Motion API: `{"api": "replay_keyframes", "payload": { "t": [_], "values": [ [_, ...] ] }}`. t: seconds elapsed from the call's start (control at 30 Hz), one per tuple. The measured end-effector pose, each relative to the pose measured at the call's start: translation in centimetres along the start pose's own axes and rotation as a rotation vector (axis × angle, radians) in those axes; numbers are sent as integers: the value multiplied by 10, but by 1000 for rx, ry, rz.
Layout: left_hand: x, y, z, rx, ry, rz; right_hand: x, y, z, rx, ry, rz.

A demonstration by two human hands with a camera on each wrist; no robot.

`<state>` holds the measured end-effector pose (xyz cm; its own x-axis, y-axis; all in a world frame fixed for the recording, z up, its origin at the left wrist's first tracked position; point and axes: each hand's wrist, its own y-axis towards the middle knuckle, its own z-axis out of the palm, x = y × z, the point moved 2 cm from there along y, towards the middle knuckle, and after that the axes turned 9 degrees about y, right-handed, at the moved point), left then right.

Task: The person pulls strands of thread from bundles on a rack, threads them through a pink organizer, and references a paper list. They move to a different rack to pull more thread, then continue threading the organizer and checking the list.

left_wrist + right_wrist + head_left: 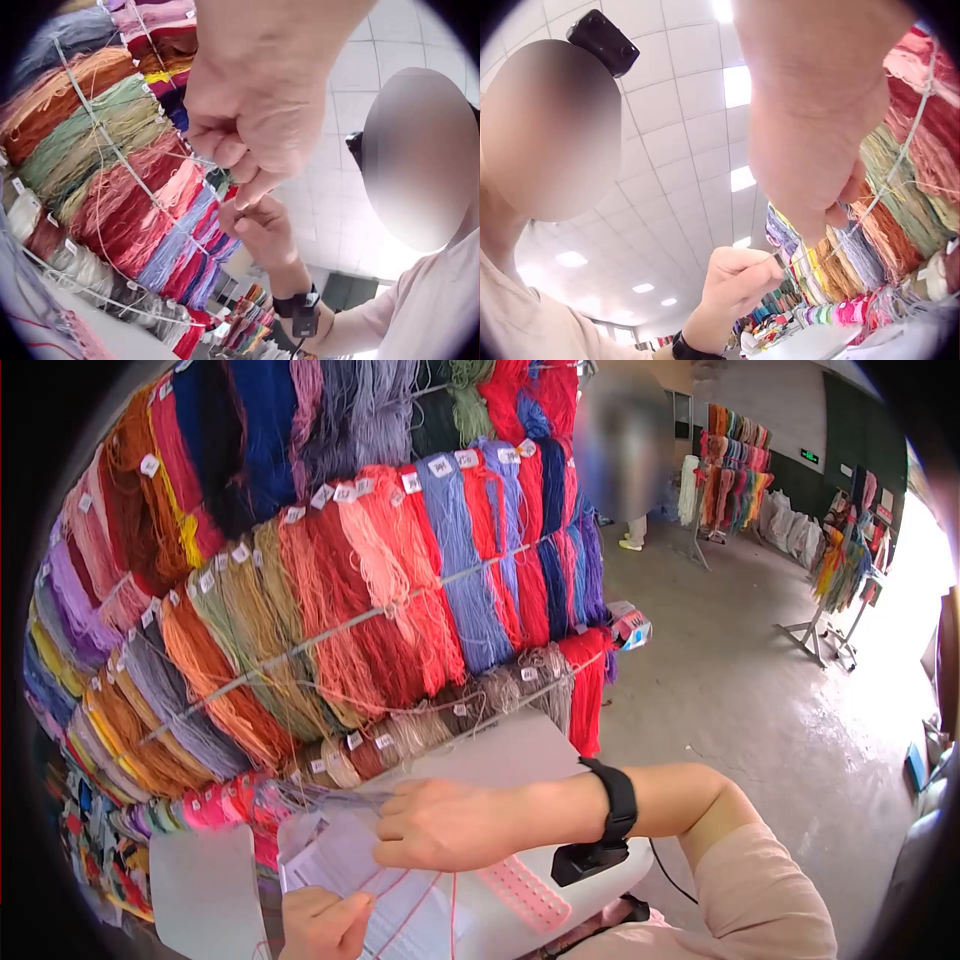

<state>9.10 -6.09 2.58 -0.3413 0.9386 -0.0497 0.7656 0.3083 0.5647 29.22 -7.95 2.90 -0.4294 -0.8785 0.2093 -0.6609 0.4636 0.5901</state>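
Note:
My left hand [325,925] is low in the head view, thumb and fingertips drawn together. In the right wrist view a thin thread [790,267] shows at the left fingertips, pinched there. My right hand [450,830] is just above and to the right, its fingers curled, with the black wrist strap [620,800] behind it. The left wrist view has both hands' fingertips close together, the right thumb and forefinger pinching. Several red strands [453,915] run below the right hand over the white papers [340,860]. A pink strip with rows of holes [525,895] lies beside them.
A rack of labelled yarn hanks [370,570] in many colours rises just beyond the white table [520,745]. Another white surface [205,890] is at left. Farther back are more yarn stands [735,475], a standing person and grey floor [720,630].

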Motion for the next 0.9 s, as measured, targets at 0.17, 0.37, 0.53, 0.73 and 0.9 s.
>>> {"api": "replay_keyframes", "payload": {
  "t": [0.17,0.37,0.53,0.73,0.9],
  "values": [
    [-15,-17,-12,70,-175,-34,55,-37,-19,66,353,101],
    [-62,-33,50,206,-576,154,111,-111,-27,131,537,384],
    [-91,-35,82,140,-786,132,127,-144,-38,144,807,481],
    [-92,-32,106,331,-823,72,139,-172,-55,-137,1164,350],
    [-97,-30,128,383,-787,-240,127,-235,-114,-995,1590,306]
  ]
}}
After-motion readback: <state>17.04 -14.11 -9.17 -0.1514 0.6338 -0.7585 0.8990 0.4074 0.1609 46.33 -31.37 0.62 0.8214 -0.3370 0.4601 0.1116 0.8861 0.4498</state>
